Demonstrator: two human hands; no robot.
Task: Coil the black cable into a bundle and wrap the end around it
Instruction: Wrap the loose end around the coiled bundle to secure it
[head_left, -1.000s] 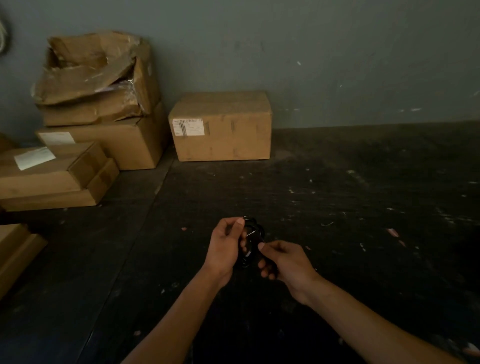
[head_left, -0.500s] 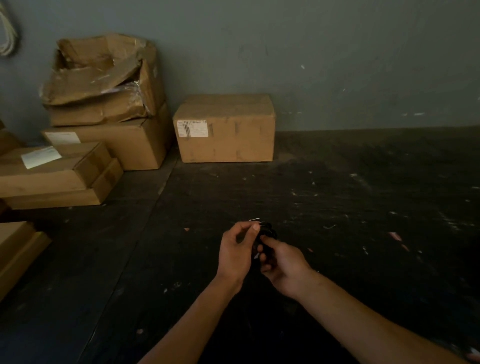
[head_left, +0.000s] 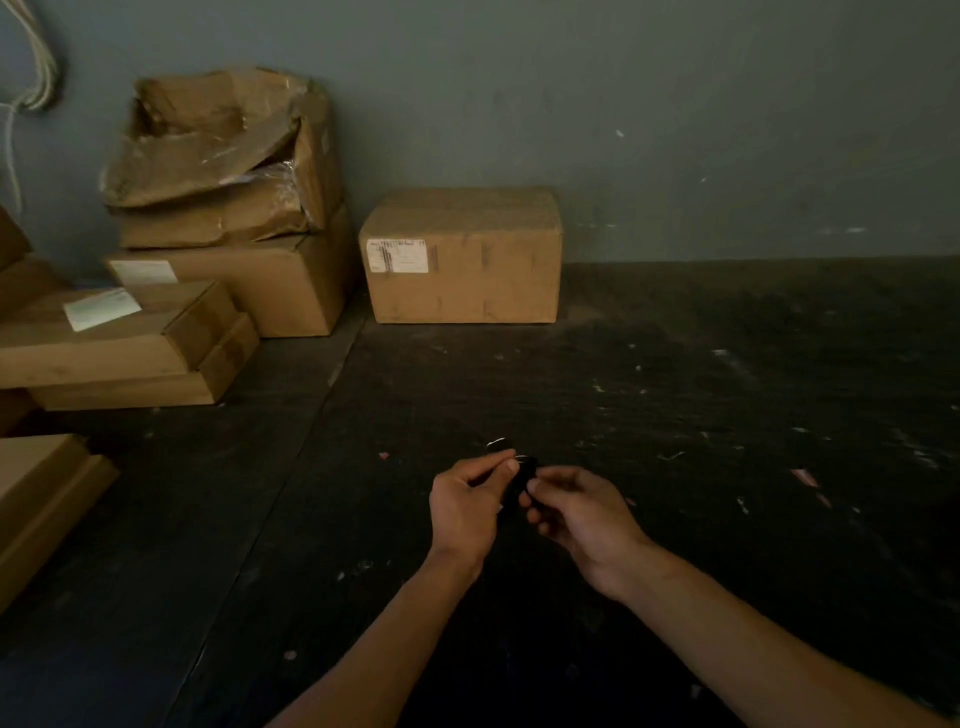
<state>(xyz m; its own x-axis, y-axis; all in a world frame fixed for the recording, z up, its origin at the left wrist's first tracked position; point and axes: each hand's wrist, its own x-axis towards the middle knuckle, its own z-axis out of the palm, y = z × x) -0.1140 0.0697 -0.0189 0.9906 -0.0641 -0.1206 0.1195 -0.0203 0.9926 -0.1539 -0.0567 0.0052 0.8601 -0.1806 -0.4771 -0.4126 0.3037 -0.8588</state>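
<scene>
Since a second ago the two hands have drawn closer, and the black cable (head_left: 521, 486) now shows as a tighter dark bundle squeezed between them. The left hand (head_left: 464, 506) pinches its upper part with thumb and fingers, and the right hand (head_left: 582, 512) pinches its right side. Beneath lies the dark floor (head_left: 675, 405), with a closed cardboard box (head_left: 462, 257) against the wall.
</scene>
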